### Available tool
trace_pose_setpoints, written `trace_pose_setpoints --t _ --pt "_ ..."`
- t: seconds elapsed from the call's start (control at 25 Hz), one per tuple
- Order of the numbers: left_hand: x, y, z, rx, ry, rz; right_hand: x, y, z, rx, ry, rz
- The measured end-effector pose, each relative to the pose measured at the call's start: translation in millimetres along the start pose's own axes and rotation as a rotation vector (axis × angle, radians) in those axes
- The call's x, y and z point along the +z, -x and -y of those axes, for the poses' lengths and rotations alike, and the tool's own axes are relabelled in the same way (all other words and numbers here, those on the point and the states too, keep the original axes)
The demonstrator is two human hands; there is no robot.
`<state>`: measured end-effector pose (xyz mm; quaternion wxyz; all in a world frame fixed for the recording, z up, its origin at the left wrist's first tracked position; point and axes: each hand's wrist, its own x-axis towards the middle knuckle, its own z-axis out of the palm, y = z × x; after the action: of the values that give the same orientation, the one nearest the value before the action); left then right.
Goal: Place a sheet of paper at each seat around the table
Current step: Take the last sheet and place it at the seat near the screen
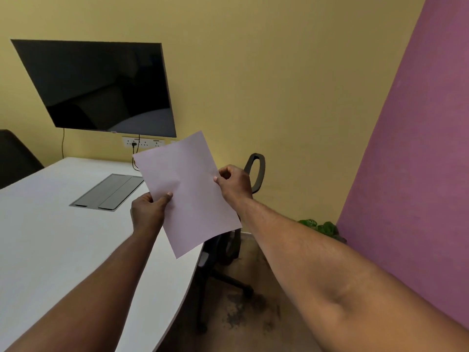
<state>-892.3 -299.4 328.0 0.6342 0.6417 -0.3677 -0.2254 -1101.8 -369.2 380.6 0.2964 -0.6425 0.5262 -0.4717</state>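
Pinching paper sheet — left hand | right hand — above table

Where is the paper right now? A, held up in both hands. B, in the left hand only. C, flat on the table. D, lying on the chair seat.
A: the paper is off the table, with the left hand pinching its left edge and the right hand its right edge.

Paper pale lilac-white; table white; walls yellow, purple; screen black.
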Motion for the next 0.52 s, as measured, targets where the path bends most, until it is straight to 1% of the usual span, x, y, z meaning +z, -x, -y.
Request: trace_pose_setpoints --t 0.12,0.24,0.4,0.52 --pt "41 -60 11 -0.029 -0.022 -0.030 18 -78 -22 -0.009 0.059 0.048" --pt "75 -116 6 -0.021 -0.057 -0.045 32 -157 -32 -0.040 0.107 0.073" --pt "111 -180 -3 -0.043 -0.062 -0.060 51 -247 -41 -0.047 0.047 0.116" --pt "132 -223 4 -0.082 -0.085 -0.141 84 -310 -53 -0.072 0.020 0.191"
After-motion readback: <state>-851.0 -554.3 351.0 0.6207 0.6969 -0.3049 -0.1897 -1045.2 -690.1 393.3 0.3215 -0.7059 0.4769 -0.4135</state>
